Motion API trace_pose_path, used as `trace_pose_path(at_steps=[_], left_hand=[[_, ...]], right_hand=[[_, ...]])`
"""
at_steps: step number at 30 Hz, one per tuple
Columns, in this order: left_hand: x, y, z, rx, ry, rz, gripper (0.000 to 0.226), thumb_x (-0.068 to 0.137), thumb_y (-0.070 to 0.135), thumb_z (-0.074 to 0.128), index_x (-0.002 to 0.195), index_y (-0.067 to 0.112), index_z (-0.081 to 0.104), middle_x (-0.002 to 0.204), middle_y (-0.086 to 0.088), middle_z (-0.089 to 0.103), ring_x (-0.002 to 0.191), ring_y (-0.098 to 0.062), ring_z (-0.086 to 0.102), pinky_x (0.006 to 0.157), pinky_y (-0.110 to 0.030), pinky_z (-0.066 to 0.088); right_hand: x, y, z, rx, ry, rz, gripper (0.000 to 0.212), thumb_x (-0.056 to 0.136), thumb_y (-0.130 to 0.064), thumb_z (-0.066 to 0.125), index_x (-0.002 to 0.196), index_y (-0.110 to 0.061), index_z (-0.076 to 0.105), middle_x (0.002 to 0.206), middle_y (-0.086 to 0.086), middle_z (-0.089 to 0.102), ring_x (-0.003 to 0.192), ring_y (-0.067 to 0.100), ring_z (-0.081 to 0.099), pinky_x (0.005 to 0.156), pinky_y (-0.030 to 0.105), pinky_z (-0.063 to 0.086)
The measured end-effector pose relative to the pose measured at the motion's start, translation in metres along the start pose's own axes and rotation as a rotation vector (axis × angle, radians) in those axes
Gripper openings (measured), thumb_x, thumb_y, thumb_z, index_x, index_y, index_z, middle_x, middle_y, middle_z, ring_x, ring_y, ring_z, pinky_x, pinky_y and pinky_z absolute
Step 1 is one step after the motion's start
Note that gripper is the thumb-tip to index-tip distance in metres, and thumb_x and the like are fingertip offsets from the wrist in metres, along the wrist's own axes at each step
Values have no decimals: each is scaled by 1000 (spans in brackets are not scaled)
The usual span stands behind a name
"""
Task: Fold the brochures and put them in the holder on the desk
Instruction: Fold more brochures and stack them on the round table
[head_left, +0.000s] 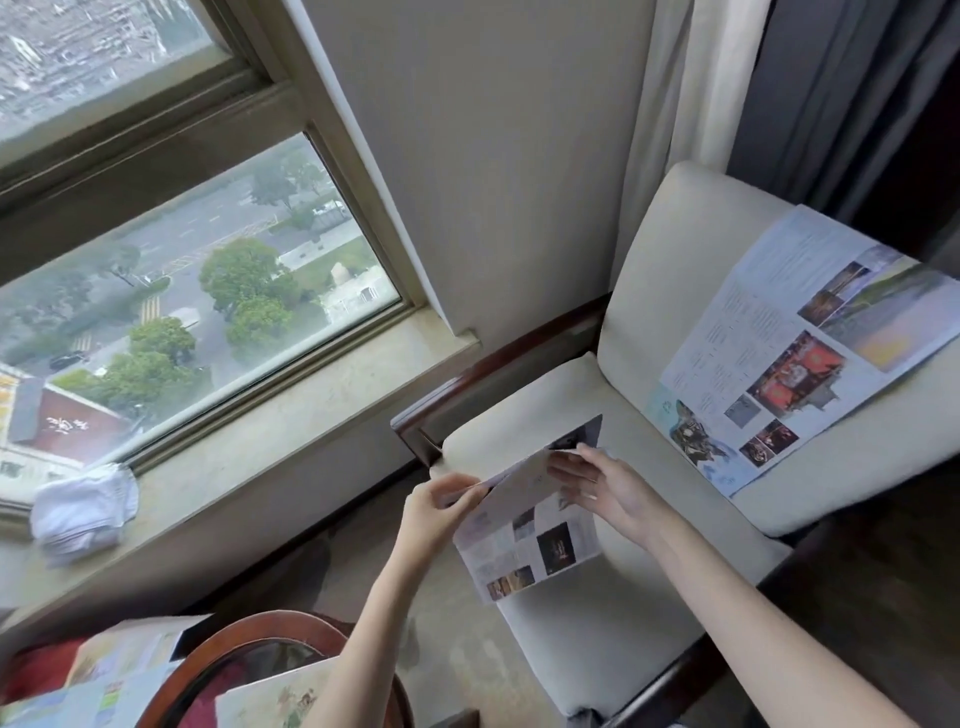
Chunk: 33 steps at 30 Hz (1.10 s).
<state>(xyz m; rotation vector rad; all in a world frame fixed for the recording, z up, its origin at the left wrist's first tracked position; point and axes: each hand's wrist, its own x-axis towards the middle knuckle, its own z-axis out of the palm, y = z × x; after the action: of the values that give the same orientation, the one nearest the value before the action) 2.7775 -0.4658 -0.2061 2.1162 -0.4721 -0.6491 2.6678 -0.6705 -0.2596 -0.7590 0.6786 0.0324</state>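
A partly folded brochure (535, 535) with photos and text lies on the seat of a cream armchair (613, 613). My left hand (441, 512) pinches its upper left edge, lifting a flap. My right hand (608, 488) lies flat with straight fingers on the brochure's upper right part, pressing it onto the seat. A second brochure (810, 353) lies unfolded and open against the chair's backrest. No holder is in view.
A window and stone sill (270, 467) are at left, with a crumpled white cloth (83, 512) on the sill. At bottom left a round dark wooden table rim (249, 639) carries more printed sheets (119, 680). Dark curtains (841, 93) hang at upper right.
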Motion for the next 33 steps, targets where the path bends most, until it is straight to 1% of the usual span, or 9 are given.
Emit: trace_pose_path(at_steps=[3, 10, 13, 17, 20, 23, 26, 29, 33], left_hand=[[-5, 6, 4, 3, -59, 36, 7, 74, 37, 76, 76, 39, 70, 80, 22, 71, 77, 7, 65, 66, -6, 45], [-1, 2, 18, 32, 48, -44, 19, 85, 6, 61, 89, 22, 71, 82, 10, 69, 73, 7, 63, 65, -3, 45], [2, 1, 14, -111, 139, -110, 18, 85, -1, 59, 92, 12, 70, 87, -5, 70, 79, -10, 63, 68, -9, 47], [-2, 3, 1, -411, 160, -158, 16, 87, -1, 59, 101, 2, 66, 88, -7, 68, 77, -6, 61, 73, -15, 47], [-2, 0, -11, -727, 136, -213, 25, 90, 5, 55, 115, 2, 59, 99, -11, 65, 90, -20, 58, 77, -31, 46], [-4, -5, -19, -989, 59, -251, 34, 86, 16, 55, 120, 14, 58, 101, -4, 68, 87, -19, 65, 66, -27, 53], [-7, -16, -16, -1128, 70, -349, 31, 82, 15, 55, 112, 17, 62, 92, 0, 73, 75, -13, 71, 51, -19, 53], [-12, -24, -1, -1070, 48, -480, 27, 92, 9, 49, 117, 10, 59, 94, -5, 73, 75, -14, 71, 57, -24, 57], [-21, -31, 18, -721, 64, -508, 24, 94, 13, 53, 116, 9, 61, 114, -12, 66, 98, -24, 62, 78, -36, 49]], right_hand=[[8, 0, 4, 12, 37, -2, 27, 97, -25, 43, 105, -9, 64, 99, 2, 73, 96, 12, 66, 83, 28, 46], [9, 8, 11, -231, 92, -37, 41, 89, -51, 47, 107, -18, 64, 106, -2, 70, 106, 14, 61, 92, 35, 42], [3, 18, 8, -336, 154, -30, 69, 71, -64, 49, 124, -20, 47, 119, -5, 58, 118, 15, 50, 101, 37, 35], [3, 39, -2, -224, 160, 62, 69, 80, -63, 43, 135, -23, 36, 124, -6, 51, 117, 16, 46, 103, 42, 36], [5, 47, -3, -194, 276, 146, 55, 88, -61, 38, 123, -20, 49, 109, 2, 62, 96, 19, 60, 76, 35, 52], [1, 51, -3, -61, 265, 240, 50, 84, -67, 33, 95, -24, 55, 91, 0, 61, 80, 14, 60, 59, 29, 48], [4, 53, -1, 28, 96, 261, 63, 75, -74, 31, 111, -27, 51, 113, 5, 60, 103, 23, 59, 80, 39, 51], [9, 51, 13, 93, 9, 286, 70, 84, -73, 23, 127, -23, 47, 126, 13, 57, 114, 30, 56, 100, 47, 41], [11, 43, 26, 85, -127, 264, 83, 82, -77, 12, 118, -19, 61, 121, 10, 65, 105, 24, 65, 80, 36, 52]])
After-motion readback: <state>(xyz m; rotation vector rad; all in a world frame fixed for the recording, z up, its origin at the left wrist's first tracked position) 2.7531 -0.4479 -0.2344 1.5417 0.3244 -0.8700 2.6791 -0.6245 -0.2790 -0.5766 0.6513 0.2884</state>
